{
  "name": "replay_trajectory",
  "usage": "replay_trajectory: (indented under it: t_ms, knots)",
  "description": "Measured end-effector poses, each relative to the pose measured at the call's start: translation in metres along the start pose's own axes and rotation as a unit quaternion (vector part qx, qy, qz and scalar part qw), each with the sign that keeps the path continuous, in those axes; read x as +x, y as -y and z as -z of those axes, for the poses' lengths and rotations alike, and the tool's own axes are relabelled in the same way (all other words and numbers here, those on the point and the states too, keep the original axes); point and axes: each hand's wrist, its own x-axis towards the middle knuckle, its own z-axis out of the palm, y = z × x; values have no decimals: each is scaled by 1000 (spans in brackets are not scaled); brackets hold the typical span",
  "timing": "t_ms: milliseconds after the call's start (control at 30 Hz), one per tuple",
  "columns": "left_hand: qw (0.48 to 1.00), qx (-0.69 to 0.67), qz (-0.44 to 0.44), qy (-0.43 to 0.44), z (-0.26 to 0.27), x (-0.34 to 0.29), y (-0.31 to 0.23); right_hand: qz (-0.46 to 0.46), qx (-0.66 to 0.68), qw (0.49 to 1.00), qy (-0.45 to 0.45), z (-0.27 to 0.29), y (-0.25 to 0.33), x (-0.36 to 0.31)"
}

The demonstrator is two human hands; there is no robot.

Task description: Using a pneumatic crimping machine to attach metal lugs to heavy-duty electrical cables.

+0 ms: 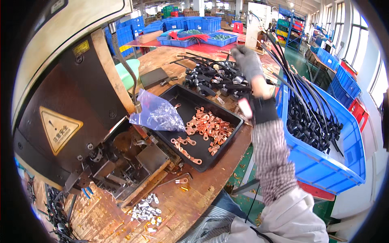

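Observation:
My right hand [247, 62], in a grey glove, reaches out over the far side of a pile of black cables [219, 79] on the workbench. Its fingers look curled in and closed; whatever may be between them is hidden. A checked sleeve and a black cuff [265, 109] cover the forearm, with a small white and red thing [244, 108] at the cuff. My left hand is out of view. Nearer than the pile lies a black tray [204, 162] with copper ring lugs [208, 125] and a clear bluish bag [158, 113] of small silvery parts.
A press machine [60, 105] with a yellow warning triangle stands at left. Silvery terminals [146, 210] lie on the wooden bench [202, 194] before it. A blue crate [324, 170] of black cables stands at right. Blue bins [202, 24] sit on the red table behind.

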Motion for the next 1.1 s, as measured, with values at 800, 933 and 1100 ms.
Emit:
replay_trajectory:
  t_ms: [800, 933, 1100]
  knots:
    - [965, 226, -123, -44, 8, -14, 10, 59, -504, 793, 338, -136, -149, 138]
    - [977, 175, -106, -58, -19, -8, -56, 125, -496, 804, 302, -123, -170, 148]
    - [922, -275, 272, -29, 81, -20, 130, 138, -420, 871, 213, -121, -131, 164]
